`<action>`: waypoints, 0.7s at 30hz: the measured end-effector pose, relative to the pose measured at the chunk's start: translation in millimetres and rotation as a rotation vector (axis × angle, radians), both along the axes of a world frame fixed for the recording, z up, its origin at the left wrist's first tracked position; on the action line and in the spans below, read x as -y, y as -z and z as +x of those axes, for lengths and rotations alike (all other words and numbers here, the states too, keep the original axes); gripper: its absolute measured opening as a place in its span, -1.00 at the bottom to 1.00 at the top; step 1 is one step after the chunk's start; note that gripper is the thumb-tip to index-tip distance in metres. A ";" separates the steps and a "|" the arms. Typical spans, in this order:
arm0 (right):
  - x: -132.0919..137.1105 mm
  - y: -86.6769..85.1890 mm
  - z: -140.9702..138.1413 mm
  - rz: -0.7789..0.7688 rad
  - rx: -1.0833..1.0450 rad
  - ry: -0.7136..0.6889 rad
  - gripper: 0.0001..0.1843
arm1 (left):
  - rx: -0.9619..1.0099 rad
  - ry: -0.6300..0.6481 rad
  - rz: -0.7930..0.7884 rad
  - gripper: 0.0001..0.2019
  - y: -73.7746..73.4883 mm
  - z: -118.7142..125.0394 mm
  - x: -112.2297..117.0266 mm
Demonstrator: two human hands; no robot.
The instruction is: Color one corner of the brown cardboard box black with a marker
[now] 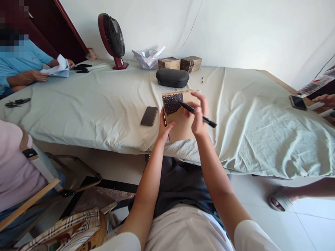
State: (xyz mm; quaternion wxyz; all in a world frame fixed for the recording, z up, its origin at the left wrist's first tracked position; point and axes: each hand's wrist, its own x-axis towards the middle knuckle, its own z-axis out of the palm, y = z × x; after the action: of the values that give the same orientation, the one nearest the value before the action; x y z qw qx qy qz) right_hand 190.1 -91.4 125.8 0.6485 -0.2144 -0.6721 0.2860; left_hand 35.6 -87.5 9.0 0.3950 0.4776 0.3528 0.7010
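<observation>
A brown cardboard box [180,127] stands near the table's front edge, with a patch of dense black scribble on its upper left. My left hand [165,127] grips the box by its left side, thumb on the front face and fingers behind the edge. In my right hand [199,113] is a black marker pen [210,121], its tip at the right edge of the scribbled patch. A dark smartphone [149,116] lies on the cloth just left of the box.
Behind the box are a black zip case [172,77], two cardboard boxes [191,63], a plastic bag [148,58] and a fan [114,40]. A person in blue [24,66] holds papers at left. Another person's hand [327,101] is at right, near a phone [298,102].
</observation>
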 end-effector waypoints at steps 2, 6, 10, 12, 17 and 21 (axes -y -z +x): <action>-10.0 8.7 -8.1 0.047 0.111 0.094 -0.58 | 0.002 0.008 -0.032 0.18 -2.4 -1.5 -2.5; -22.7 17.0 -10.7 0.141 0.277 0.217 -0.73 | 0.017 0.021 -0.095 0.14 -8.4 -3.5 -5.9; -22.1 12.1 -13.8 0.085 0.337 0.256 -0.83 | 0.040 0.011 -0.116 0.08 -13.2 -3.0 -5.1; -20.0 9.0 -16.0 0.081 0.337 0.285 -0.88 | 0.040 0.011 -0.117 0.08 -13.8 -2.9 -4.7; -20.2 6.3 -16.2 0.134 0.372 0.221 -0.83 | 0.042 0.020 -0.106 0.06 -12.7 -3.6 -6.0; -19.4 9.1 -15.5 0.029 0.262 0.177 -0.72 | 0.046 0.018 -0.120 0.07 -13.6 -3.3 -5.3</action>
State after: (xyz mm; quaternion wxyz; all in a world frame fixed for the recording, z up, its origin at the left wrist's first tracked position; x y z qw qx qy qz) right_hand 174.5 -72.0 116.7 0.5808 -0.2989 -0.7336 0.1876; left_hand 32.2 -82.2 22.7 0.4372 0.4398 0.3809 0.6858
